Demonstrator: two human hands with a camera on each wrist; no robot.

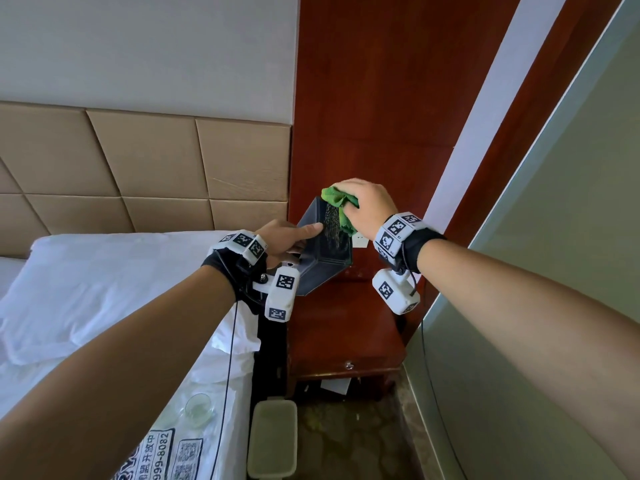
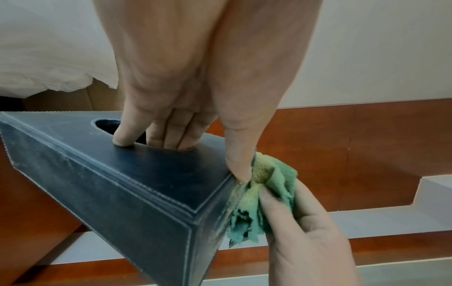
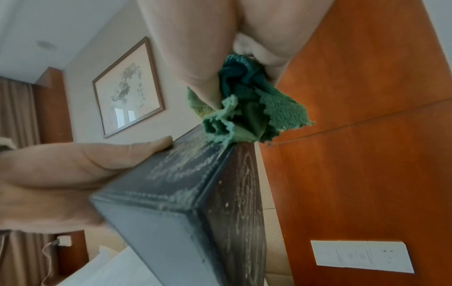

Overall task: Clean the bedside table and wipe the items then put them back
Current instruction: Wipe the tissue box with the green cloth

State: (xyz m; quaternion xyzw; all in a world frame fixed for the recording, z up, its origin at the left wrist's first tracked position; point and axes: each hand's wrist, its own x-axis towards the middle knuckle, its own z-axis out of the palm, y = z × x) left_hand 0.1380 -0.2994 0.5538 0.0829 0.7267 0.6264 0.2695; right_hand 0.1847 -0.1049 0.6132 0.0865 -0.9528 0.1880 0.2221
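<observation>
Wiping the tissue box, held up above the bedside table

The left hand [image 1: 280, 239] grips the dark navy stitched leatherette tissue box [image 1: 323, 251], fingers hooked into its oval slot and thumb flat along one face, tilted in the air over the red-brown wooden bedside table [image 1: 343, 327]. At the box's 1 o'clock corner the right hand [image 1: 367, 206] pinches a bunched green microfibre cloth [image 1: 337, 202] against a dusty, streaked face. Next, I judge, a firm stroke toward 6 o'clock.
</observation>
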